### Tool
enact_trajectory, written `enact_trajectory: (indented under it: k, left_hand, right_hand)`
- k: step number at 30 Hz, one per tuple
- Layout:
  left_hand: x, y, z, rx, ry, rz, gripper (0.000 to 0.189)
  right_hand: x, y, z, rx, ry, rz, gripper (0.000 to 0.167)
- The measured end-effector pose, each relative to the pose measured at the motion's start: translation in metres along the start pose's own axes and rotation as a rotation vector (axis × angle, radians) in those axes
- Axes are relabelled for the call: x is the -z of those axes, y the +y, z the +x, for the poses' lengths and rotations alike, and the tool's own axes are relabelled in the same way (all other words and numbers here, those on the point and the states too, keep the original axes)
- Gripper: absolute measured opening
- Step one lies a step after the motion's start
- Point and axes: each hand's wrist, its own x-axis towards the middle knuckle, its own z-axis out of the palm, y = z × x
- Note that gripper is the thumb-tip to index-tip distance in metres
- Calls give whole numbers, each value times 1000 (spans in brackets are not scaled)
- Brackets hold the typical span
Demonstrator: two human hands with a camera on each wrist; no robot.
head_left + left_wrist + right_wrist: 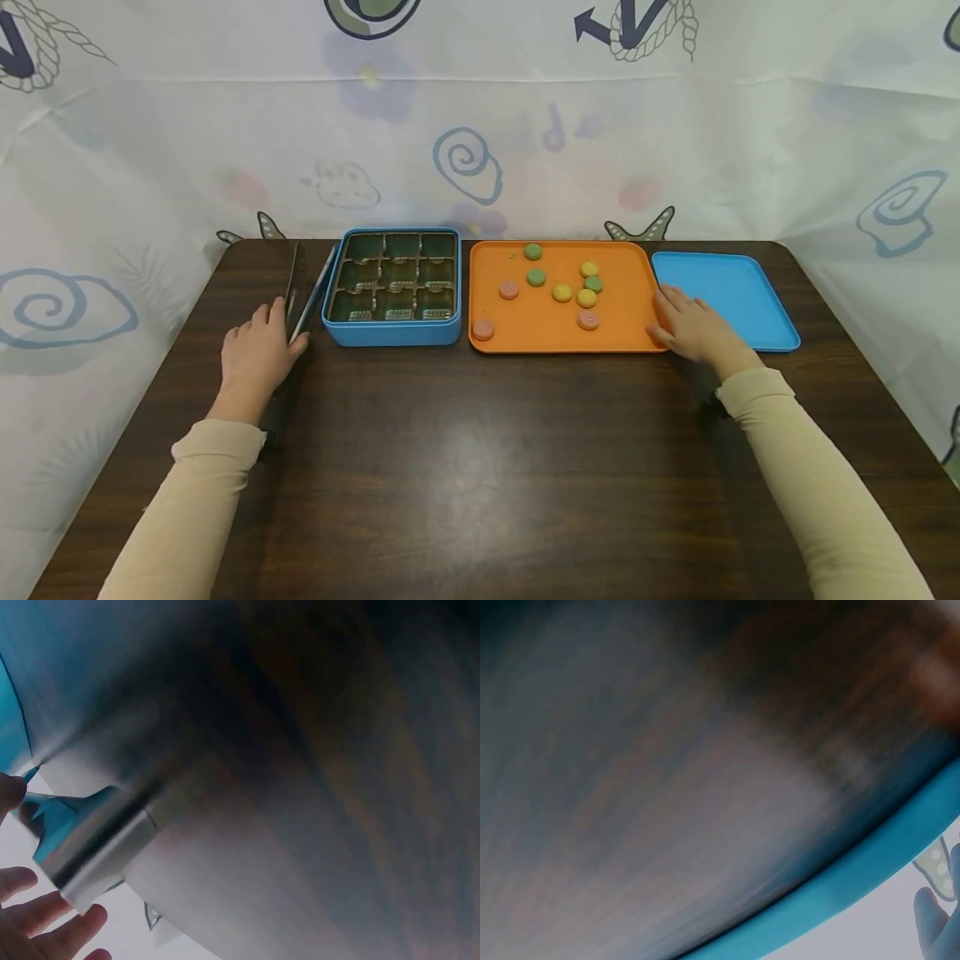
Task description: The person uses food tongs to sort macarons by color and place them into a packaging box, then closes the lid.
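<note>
My left hand (258,350) is at the table's left side, its thumb and fingers on either side of metal tongs (309,300) whose two arms spread away from me. In the left wrist view, a shiny metal strip (105,840) of the tongs lies between thumb and fingertips. My right hand (697,325) lies with extended fingers over the right edge of an orange tray (555,337), near a blue lid-like tray (731,292). On the orange tray lie small round pieces: three green (536,277), three yellow (562,292) and three pink (509,289).
Between the tongs and the orange tray stands a blue box (393,335) with a dark, glossy insert (397,275) divided into several square compartments. All stand along the back of a dark wooden table (480,467). A patterned white cloth (525,150) hangs behind it.
</note>
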Motion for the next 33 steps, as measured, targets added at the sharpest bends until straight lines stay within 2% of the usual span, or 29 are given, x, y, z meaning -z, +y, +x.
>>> enact_trajectory:
  k: [5,10,17,22,29,33]
  left_hand:
    - [-3,1,5,16,-23,-35,72]
    - [-3,3,13,77,-82,-128,78]
    - [-3,5,18,126,-101,-187,81]
    - [-4,6,20,131,-73,-210,73]
    - [-6,3,19,134,27,-232,60]
    - [-6,1,17,160,55,-230,60]
  right_hand:
    - [-1,1,-2,-7,-4,-5,74]
    - [-2,1,-2,-20,-7,3,76]
    - [-3,0,0,-51,-20,32,83]
    - [-4,1,1,-54,-23,39,88]
    - [-4,2,3,-57,-30,42,89]
    - [-4,2,3,-60,-31,41,88]
